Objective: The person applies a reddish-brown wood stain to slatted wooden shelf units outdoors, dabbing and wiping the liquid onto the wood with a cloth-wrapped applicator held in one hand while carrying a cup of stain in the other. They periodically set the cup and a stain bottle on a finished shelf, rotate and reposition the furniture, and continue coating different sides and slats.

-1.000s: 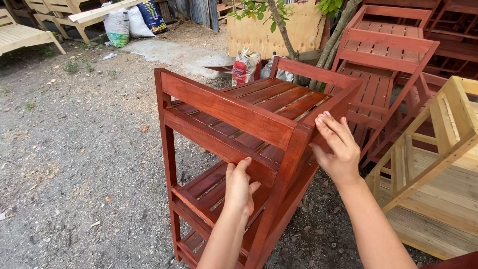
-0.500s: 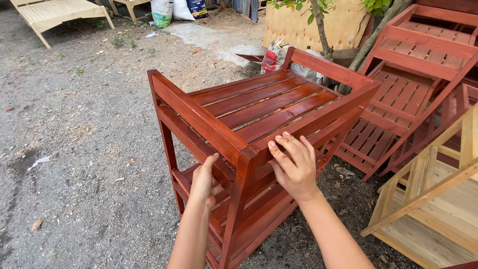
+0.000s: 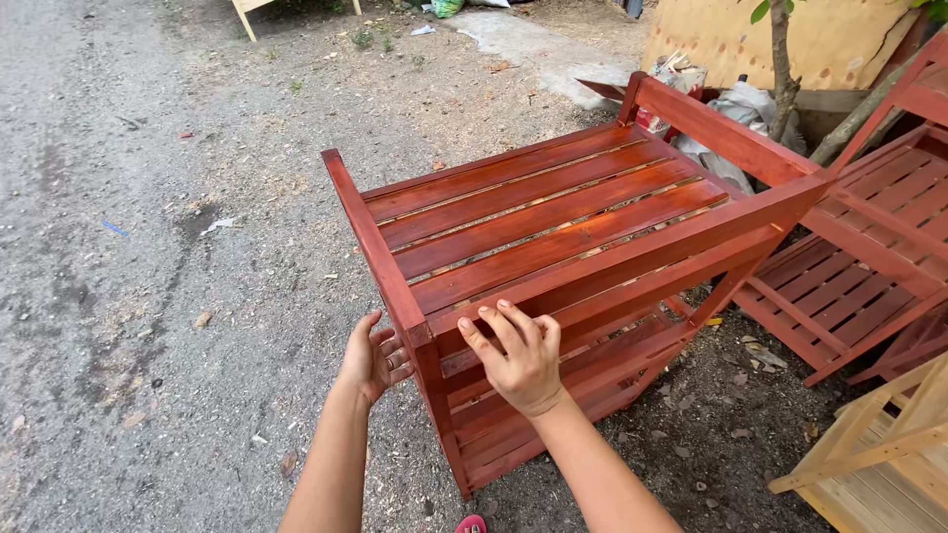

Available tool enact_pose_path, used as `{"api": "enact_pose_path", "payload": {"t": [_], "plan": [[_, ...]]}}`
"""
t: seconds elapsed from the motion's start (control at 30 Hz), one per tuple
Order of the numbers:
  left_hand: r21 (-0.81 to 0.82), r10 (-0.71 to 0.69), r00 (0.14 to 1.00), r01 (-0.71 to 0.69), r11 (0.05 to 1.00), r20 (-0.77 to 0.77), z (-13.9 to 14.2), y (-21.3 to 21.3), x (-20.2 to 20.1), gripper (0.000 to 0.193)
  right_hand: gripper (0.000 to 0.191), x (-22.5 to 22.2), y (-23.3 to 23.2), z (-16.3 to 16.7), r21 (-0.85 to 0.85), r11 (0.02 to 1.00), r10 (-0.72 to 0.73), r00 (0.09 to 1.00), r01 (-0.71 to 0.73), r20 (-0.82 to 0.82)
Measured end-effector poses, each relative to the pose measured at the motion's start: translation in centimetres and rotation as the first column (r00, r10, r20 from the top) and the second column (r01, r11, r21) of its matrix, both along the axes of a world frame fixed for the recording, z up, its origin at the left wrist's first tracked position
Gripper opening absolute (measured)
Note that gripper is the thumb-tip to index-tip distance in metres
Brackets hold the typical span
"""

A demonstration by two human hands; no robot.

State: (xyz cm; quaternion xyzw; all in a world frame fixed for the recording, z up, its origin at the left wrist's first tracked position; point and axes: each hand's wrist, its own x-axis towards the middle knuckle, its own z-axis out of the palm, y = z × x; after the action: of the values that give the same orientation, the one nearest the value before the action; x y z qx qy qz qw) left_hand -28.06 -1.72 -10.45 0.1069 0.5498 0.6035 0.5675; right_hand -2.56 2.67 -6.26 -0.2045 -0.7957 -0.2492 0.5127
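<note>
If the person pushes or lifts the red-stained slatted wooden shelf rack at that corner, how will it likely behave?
The red-stained slatted wooden shelf rack looks rigid, built of solid slats and posts, so it probably won't flex. It seems fairly heavy; both hands, left and right, are on it. On the loose gravel ground it may drag rather than slide.

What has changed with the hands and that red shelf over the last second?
The red slatted shelf unit has turned, so its top now faces up toward the camera. The left hand moved from a lower shelf to the corner post; the right hand shifted to the front rail. Both stay on it.
</note>
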Motion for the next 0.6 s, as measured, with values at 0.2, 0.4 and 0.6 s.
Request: {"api": "enact_pose_path", "payload": {"t": [0.2,0.4,0.6], "plan": [[0.054,0.13,0.866,-0.119,0.991,-0.483,5.4,-3.7,2.4,0.098,0.036,-0.2,-1.0,-0.3,-0.083,0.996,0.012,1.0,-0.012,0.001],[0.335,0.309,0.445,-0.02,0.942,-0.841,7.3,-3.8,7.3,0.093,0.05,-1.0,-2.8,-0.2,-0.206,0.978,-0.039,0.999,0.04,0.013],[0.452,0.397,0.522,-0.024,0.892,-0.755,5.9,-2.8,7.8,0.094,0.06,-1.3,-4.2,-0.3,-0.317,0.945,-0.086,0.996,0.082,0.002]]}}
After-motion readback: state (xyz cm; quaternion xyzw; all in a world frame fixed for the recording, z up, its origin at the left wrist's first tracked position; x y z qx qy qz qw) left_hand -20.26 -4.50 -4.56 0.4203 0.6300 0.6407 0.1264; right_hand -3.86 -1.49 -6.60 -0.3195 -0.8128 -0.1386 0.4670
